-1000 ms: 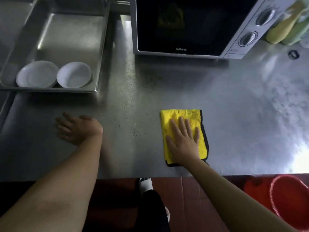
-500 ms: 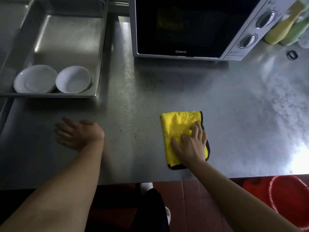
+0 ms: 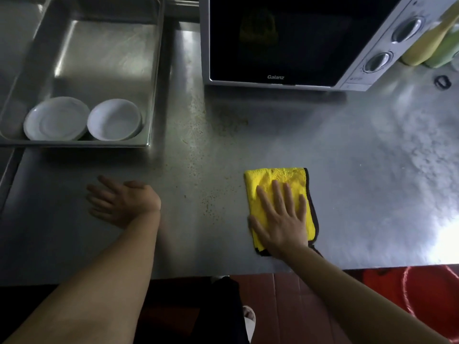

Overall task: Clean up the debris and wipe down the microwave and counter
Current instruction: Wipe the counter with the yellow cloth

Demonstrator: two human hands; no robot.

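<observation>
Right hand (image 3: pixel 282 219), fingers (image 3: pixel 278 194) straight and spread, pressing folded yellow cloth (image 3: pixel 278 176) flat on steel tabletop (image 3: pixel 360 182); left hand (image 3: pixel 123 203) resting alongside, fingers extended, holding nothing

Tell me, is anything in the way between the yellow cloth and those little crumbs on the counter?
Nothing visible is. The right hand presses flat on the yellow cloth, and the speckled debris lies just left of it on bare counter. The left hand rests beyond the crumbs, not between.
</observation>
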